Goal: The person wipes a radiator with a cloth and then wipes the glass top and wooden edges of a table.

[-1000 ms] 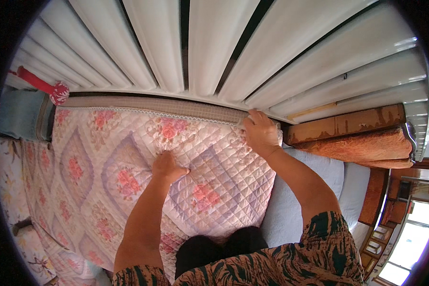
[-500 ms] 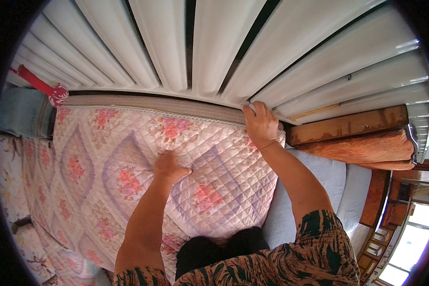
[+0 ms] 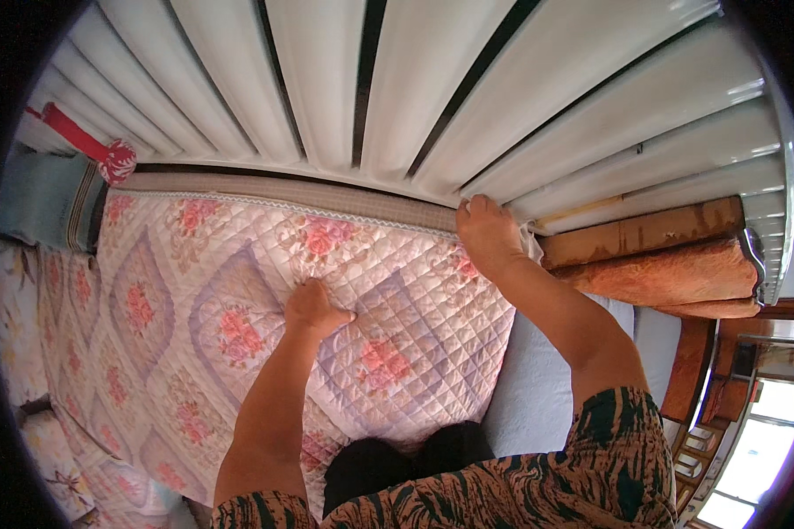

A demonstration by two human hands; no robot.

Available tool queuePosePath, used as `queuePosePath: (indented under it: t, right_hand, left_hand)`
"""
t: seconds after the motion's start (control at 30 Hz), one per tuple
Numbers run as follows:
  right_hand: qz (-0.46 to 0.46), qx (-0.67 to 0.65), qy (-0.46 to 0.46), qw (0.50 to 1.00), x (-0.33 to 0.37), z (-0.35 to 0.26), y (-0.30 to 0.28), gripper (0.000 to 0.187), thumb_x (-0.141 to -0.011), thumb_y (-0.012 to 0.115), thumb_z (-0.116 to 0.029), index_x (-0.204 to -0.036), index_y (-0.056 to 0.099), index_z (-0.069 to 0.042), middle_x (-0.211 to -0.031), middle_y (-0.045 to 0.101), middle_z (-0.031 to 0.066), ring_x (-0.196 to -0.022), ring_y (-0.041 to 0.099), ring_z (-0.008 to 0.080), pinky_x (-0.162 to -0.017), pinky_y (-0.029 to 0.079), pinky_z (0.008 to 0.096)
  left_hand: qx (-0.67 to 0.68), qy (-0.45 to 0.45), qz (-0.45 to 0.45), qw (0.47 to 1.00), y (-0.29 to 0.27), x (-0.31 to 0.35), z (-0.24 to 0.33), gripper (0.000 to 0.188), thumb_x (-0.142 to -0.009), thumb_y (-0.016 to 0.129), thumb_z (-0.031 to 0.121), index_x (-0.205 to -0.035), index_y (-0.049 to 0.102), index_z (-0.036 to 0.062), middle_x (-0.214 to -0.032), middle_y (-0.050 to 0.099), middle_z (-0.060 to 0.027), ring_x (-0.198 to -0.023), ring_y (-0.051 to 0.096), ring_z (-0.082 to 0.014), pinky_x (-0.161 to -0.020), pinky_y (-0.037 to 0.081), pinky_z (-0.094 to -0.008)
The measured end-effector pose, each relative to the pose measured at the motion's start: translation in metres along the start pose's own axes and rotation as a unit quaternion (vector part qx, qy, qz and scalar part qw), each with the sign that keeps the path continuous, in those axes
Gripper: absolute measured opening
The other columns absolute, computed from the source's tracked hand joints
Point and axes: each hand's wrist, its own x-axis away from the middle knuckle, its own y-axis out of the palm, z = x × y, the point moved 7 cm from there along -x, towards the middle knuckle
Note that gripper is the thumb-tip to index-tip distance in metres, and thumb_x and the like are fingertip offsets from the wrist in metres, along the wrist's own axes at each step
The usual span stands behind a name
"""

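A quilted bed cover point(image 3: 194, 353) with pink roses and lilac diamonds lies over the bed. My left hand point(image 3: 316, 310) leans on its middle, thumb stretched to the right; the other fingertips are hidden, and small creases run out from them. At the far right of the bed, my right hand point(image 3: 492, 236) bends its fingers over the cover's edge, beside the slatted white headboard point(image 3: 397, 167). Its fingertips are out of sight in the gap there. A bit of whitish cloth point(image 3: 531, 242) shows beside the wrist. Along the far side runs the beige mattress edge point(image 3: 309, 194).
Brown-orange folded padding point(image 3: 662, 264) lies right of the cover against the headboard. Grey-blue bedding point(image 3: 547, 370) stretches below it. At far left are a blue-grey folded cloth point(image 3: 40, 198) and a red fabric-covered stick point(image 3: 84, 145). A bright window point(image 3: 759, 450) is at lower right.
My right hand has shifted slightly right and closer, its fingers now bent down at the edge. The right elbow swings outward. My left hand stays in place.
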Motion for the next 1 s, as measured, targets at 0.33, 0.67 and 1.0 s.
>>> queuePosePath:
  t: [0.33,0.67,1.0]
  right_hand:
    - [-0.073,0.005,0.052,0.996,0.002,0.009,0.005,0.022,-0.077,0.063,-0.014,-0.096,0.065,-0.004,-0.092,0.058,0.0114,-0.087,0.063,0.0248,-0.067,0.055,0.0357]
    - [0.159,-0.292,0.217,0.918,0.044,0.03,-0.018,0.034,-0.076,0.067,-0.013,-0.109,0.064,-0.018,-0.099,0.055,0.0122,-0.089,0.063,0.0281,-0.068,0.055,0.038]
    - [0.019,-0.128,0.188,0.974,0.006,0.001,0.01,0.033,-0.08,0.058,-0.011,-0.113,0.061,-0.009,-0.096,0.055,0.0129,-0.083,0.066,0.0278,-0.061,0.057,0.0369]
  left_hand:
    - [-0.006,0.001,-0.008,1.0,0.002,0.0,0.003,0.076,-0.058,0.084,0.044,-0.11,0.057,-0.0039,-0.111,0.063,-0.022,-0.107,0.06,-0.0324,-0.092,0.049,-0.0371]
    - [-0.013,0.011,0.005,1.0,0.001,0.0,0.004,0.069,-0.059,0.082,0.044,-0.106,0.062,-0.0014,-0.111,0.063,-0.0195,-0.107,0.06,-0.0309,-0.091,0.049,-0.0361]
    - [-0.006,0.004,0.008,1.0,0.007,-0.001,-0.004,0.071,-0.058,0.083,0.044,-0.108,0.059,-0.0001,-0.112,0.062,-0.0189,-0.107,0.06,-0.0317,-0.092,0.048,-0.0375]
